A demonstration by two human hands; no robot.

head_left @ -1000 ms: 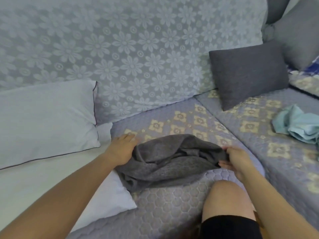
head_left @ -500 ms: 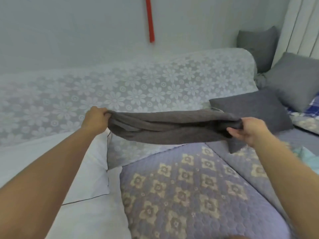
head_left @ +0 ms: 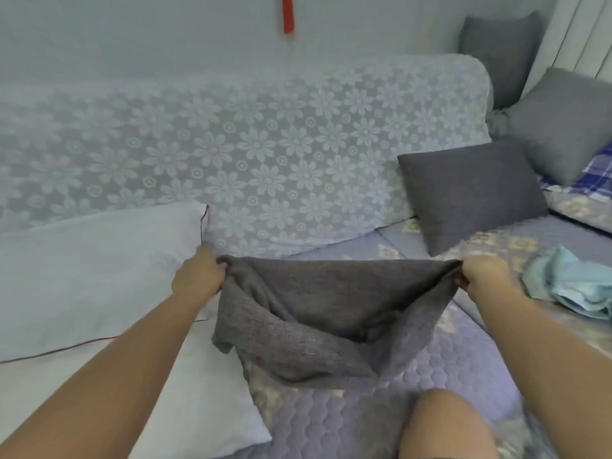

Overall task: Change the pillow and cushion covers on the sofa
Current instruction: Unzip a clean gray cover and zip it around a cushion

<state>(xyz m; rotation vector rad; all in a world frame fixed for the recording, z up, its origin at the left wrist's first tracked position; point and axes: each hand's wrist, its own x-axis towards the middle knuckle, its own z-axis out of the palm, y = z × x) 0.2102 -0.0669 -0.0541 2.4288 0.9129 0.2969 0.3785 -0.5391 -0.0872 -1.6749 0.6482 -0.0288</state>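
Both hands (head_left: 198, 279) (head_left: 484, 279) stretch the grey cover (head_left: 318, 313) (sagging) above the sofa (head_left: 331, 422).

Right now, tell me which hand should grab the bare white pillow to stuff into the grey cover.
Left. The left hand holds the grey cover right beside the white pillow; the right hand is across the cover.

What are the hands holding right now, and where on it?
Both hold the empty grey cushion cover: left hand and right hand each pinch one end of its top edge, the rest sagging between.
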